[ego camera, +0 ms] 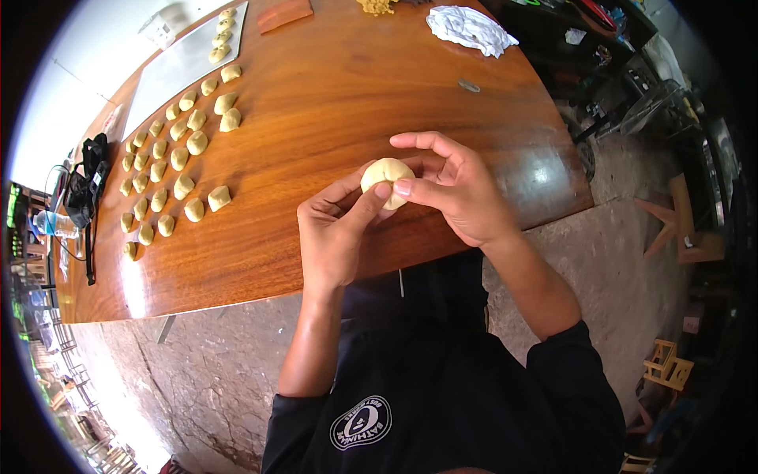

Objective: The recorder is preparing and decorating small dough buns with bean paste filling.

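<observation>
A round, pale yellow dough ball [385, 170] with creases meeting at its middle is held up above the near edge of the wooden table. My left hand [333, 234] cups it from the left, its thumb pressed onto the creased face. On the other side, my right hand [468, 192] has its thumb on the same creases, the tip beside the left thumb. The right index finger is raised off the ball, while other fingers reach behind it, partly hidden. Several small dough pieces [179, 158] sit in loose rows on the table to the left.
The polished wooden table [331, 101] carries a metal tray [172, 74] with several shaped dough balls [222, 38], an orange-brown flat piece [284, 15], yellow crumbly filling [377, 6] and a crumpled white cloth [471, 28]. Black straps [89, 183] and a plastic bottle [56, 224] are at far left.
</observation>
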The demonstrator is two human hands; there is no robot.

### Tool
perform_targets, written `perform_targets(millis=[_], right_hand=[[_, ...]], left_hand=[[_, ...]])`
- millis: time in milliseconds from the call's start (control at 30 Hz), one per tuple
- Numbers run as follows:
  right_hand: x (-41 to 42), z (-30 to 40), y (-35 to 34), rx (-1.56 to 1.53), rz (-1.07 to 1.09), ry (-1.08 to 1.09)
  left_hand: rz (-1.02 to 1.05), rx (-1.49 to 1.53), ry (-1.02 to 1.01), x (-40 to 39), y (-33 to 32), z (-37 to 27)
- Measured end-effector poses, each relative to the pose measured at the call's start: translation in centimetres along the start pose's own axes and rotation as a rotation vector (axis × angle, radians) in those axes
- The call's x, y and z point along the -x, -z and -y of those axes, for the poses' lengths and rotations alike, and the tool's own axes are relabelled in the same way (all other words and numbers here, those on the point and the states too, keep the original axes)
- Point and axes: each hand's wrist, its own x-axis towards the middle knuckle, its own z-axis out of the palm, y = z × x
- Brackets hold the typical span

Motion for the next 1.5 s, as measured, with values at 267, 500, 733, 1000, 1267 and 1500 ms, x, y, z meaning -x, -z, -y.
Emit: perform_targets(millis=[267,500,733,1000,1267,1500], right_hand=[[0.1,-0.7,-0.7,0.021,-0.03,0.081],[0.5,-1.1,-1.0,0.015,-0.11,0.12],[0.9,-0.9,-1.4,0.014,-0.213,0.101],[0.8,-1.6,-2.5,-0.009,-0.262,0.171],[1.6,-1.2,-2.7,-0.103,-0.205,0.151],[2.1,-0.8,-2.6,-0.019,-0.185,0.159]], left_hand=[[-0.08,-0.034,0.016,0.2,-0.4,-0.6],[-0.048,0.061,0.011,0.5,-0.7,-0.5],[0.001,0.05,-0.078,1.2,-1.2,-0.4],[-0.077,-0.145,-0.149,1.3,-1.6,-0.2],[-0.116,-0.146,-0.167,1.4,-1.6,-0.4],[-0.072,-0.014,-0.128,1.1,-1.4,-0.9]])
